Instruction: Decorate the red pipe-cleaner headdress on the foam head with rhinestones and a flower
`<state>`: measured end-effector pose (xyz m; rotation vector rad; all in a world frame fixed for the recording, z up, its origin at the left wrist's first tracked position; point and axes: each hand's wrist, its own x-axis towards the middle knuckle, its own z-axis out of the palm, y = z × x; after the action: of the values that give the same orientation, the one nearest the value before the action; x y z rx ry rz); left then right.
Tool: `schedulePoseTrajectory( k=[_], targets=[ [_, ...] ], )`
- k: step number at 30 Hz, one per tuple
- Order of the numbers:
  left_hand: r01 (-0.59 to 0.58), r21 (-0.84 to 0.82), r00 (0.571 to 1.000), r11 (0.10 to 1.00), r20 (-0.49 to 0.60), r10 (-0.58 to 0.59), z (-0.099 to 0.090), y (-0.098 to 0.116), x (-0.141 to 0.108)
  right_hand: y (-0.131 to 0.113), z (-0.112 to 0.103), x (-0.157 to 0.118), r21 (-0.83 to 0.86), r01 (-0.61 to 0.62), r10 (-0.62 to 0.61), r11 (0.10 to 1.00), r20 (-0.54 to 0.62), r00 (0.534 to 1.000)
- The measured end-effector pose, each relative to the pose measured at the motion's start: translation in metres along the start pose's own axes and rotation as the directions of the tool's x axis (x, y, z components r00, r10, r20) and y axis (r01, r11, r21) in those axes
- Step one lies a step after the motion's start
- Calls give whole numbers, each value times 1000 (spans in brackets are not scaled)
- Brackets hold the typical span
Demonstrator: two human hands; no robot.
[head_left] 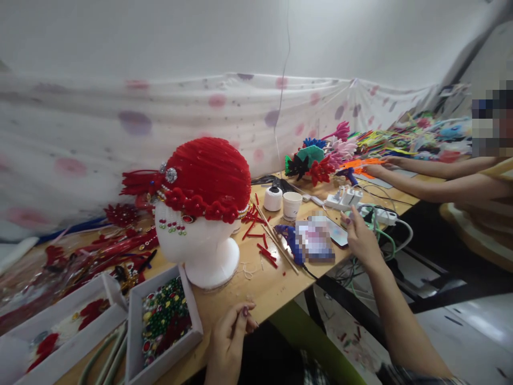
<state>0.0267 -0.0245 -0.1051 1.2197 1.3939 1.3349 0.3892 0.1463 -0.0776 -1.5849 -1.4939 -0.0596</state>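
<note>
My left hand (234,337) is at the front edge of the table, thumb pressed against curled fingers; anything between them is too small to make out. To the right, my right hand (363,240) is raised beside a phone (339,232) and a white power strip (344,199). Its thumb and fingers are close together, and what they hold, if anything, is hidden. A white foam head (212,267) stands left of centre. It wears a red headpiece (210,171) with red flowers, pearls and hanging beads. A blue glue gun (292,243) lies between my hands.
White boxes of beads (166,315) and red pieces (90,313) stand at left. Red stems (266,255), sticks, a paper cup (292,206) and a white bottle (273,199) are mid-table. Colourful flowers (320,171) lie behind. At right, another person's hands (377,168) handle orange stems.
</note>
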Motion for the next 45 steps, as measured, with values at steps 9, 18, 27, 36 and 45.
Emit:
schedulePoseTrajectory(
  k=[9,18,27,36,45],
  targets=[
    [-58,146,995,987,91,45,-6,5,0,-9,-10,-23,51,-25,34,998,-183,983],
    [-40,-15,982,999,182,42,29,24,-8,-157,-13,-144,507,110,-3,855,-206,979],
    [-301,281,954,911,109,281,16,-1,-9,-51,-22,-51,125,-26,51,992,-199,979],
    [-210,332,965,920,-82,250,9,-11,-3,44,-9,-35,-96,-112,103,989,-93,990],
    [-221,333,958,917,-104,268,8,-16,-3,52,0,-33,-102,-96,87,990,-94,992]
  ],
)
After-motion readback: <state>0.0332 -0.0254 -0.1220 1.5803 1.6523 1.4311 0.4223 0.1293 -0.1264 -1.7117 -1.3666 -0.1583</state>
